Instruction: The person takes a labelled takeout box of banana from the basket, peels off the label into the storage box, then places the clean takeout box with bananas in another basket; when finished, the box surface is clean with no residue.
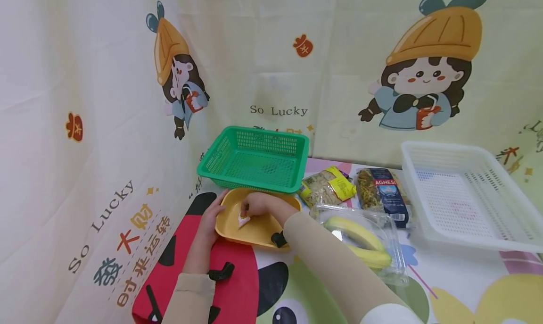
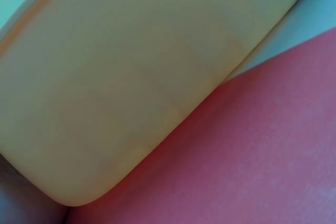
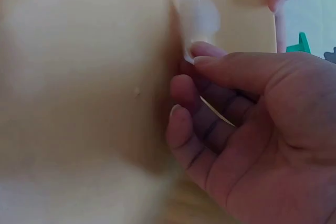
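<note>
A yellow plastic basin (image 1: 254, 236) stands on the patterned tablecloth; its outer wall (image 2: 131, 87) fills much of the left wrist view. My left hand (image 1: 209, 221) grips the basin's left rim, and its fingers show at that rim in the right wrist view. Inside the basin, my right hand (image 1: 259, 205) pinches a small whitish, partly see-through piece (image 3: 202, 17) between thumb and forefinger, close over the basin's inner surface. From the head view this piece looks pale and pointed. What it is, I cannot tell. The other right fingers are curled loosely below.
Behind the basin sits a green basket (image 1: 263, 168). To the right lie a yellow-labelled bag (image 1: 324, 187), an AGNESI pasta pack (image 1: 383, 194) and a clear plastic box (image 1: 399, 258) with bananas (image 1: 360, 234). A white basket (image 1: 466, 206) stands far right. Printed cloth walls rise behind and left.
</note>
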Motion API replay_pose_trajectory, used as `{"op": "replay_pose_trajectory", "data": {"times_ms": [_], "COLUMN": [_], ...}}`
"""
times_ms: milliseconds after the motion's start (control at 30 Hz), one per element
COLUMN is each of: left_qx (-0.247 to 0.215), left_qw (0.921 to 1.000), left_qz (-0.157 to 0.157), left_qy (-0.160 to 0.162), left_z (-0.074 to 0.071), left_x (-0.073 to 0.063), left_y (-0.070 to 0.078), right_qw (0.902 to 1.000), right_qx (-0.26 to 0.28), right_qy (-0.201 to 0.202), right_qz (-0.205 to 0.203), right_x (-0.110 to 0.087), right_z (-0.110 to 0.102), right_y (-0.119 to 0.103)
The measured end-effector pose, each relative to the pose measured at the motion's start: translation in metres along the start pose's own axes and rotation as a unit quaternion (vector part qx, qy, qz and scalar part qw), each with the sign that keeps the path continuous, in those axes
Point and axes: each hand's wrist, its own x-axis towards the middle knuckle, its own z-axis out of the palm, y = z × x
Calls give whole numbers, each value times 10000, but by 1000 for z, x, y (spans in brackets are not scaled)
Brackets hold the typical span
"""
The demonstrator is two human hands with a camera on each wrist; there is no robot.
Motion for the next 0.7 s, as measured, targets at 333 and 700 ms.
{"op": "replay_pose_trajectory", "data": {"times_ms": [333, 700], "left_qx": [244, 210], "left_qw": [9996, 9996], "left_qz": [-26, -72], "left_qy": [116, 200], "left_z": [1, 2], "left_x": [1, 1], "left_y": [0, 0], "right_qw": [9998, 9996], "right_qx": [-12, -107], "right_qy": [-112, 3], "right_qz": [138, 276], "right_x": [-2, -3], "right_z": [5, 7], "right_y": [1, 12]}}
